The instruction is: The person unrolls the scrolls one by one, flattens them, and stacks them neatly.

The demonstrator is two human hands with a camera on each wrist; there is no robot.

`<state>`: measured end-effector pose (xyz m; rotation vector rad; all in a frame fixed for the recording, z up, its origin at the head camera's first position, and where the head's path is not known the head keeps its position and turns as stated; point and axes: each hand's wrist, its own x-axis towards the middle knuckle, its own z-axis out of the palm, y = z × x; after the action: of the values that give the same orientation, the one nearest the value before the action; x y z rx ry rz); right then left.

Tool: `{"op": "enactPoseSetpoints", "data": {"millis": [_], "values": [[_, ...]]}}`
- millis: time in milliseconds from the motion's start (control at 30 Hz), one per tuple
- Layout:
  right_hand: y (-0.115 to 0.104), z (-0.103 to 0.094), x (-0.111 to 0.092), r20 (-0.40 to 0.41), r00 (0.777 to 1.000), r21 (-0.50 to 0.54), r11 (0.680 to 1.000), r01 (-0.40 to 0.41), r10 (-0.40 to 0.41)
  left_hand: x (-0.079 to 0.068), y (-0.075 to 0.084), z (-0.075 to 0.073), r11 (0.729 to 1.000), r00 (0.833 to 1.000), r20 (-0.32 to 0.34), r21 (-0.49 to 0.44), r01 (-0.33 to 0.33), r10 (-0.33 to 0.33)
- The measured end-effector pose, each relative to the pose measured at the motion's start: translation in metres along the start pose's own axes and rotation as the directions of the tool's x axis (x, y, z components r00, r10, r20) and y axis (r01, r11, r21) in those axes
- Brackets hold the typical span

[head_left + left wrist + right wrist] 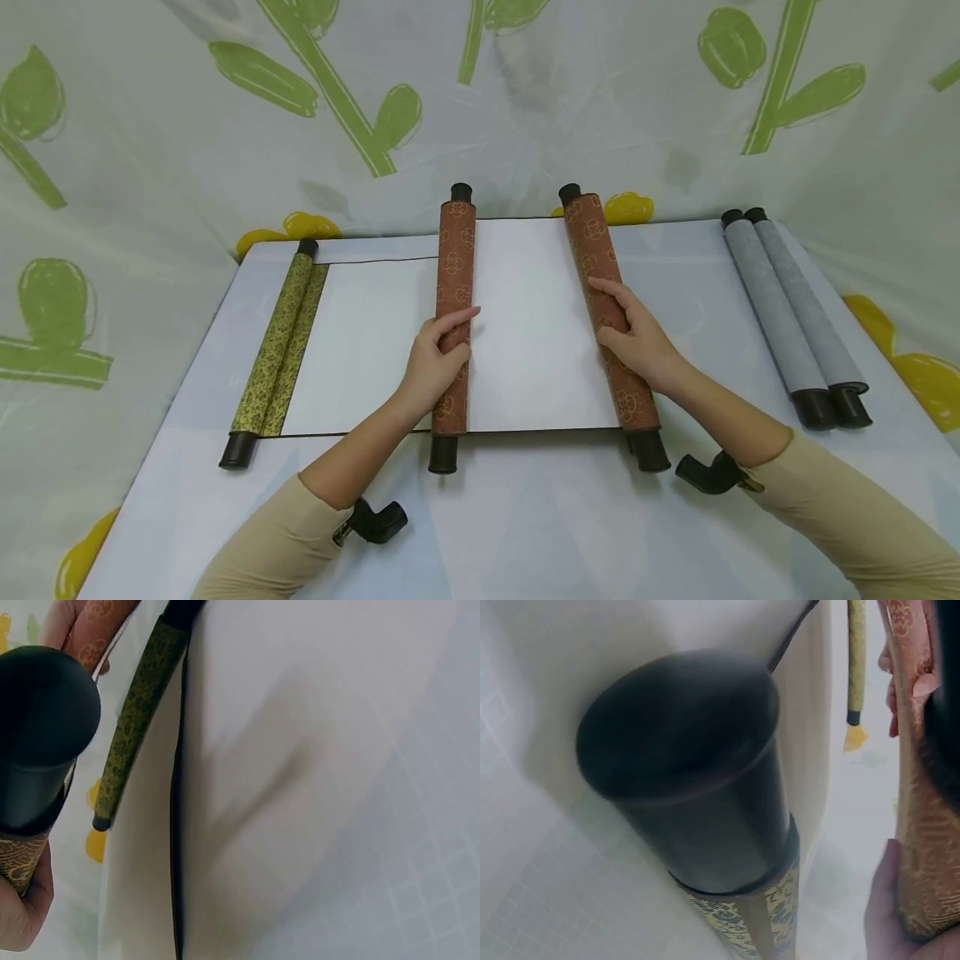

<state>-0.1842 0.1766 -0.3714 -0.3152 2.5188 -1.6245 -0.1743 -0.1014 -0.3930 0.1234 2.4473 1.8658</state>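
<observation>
A red-brown scroll with a flower pattern and black end knobs lies partly unrolled, blank white paper (543,333) between its two rolls. My left hand (442,362) grips the left roll (452,258), thumb and fingers on opposite sides. Around the slanted right roll (592,237) curls my right hand (637,337). In the left wrist view a black end knob (45,705) covers part of the gripped roll. The right wrist view shows the red-brown roll (930,855) between fingers and, nearer, another black knob (682,735) on a blue-and-cream patterned roll (757,922).
At the left lies a yellow-green patterned scroll (273,350), its white sheet (367,342) reaching to the left red-brown roll. Two grey rolls (787,308) lie side by side at the right. A curtain with green leaf prints (262,75) hangs behind the white table (517,517).
</observation>
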Motion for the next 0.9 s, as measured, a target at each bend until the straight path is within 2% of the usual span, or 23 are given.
{"op": "enactPoseSetpoints", "data": {"millis": [200,367,600,900], "values": [[0.001,0.000,0.001,-0.017,0.999,-0.061,0.997,-0.051,0.050,0.002,0.000,-0.005,0.997,0.999,-0.002,0.054,0.045,-0.045],[-0.002,-0.002,0.001,-0.007,0.997,-0.073,0.994,-0.080,0.080,0.002,0.000,-0.009,0.994,0.998,0.023,0.099,0.048,-0.050],[-0.002,-0.006,0.002,0.031,0.998,-0.044,0.997,-0.058,0.060,0.005,-0.003,-0.010,0.991,1.000,0.025,0.133,0.015,-0.018],[0.002,-0.009,0.002,0.121,0.992,-0.113,0.994,-0.013,0.027,0.005,-0.005,-0.020,0.987,1.000,0.027,0.158,0.011,-0.015]]}}
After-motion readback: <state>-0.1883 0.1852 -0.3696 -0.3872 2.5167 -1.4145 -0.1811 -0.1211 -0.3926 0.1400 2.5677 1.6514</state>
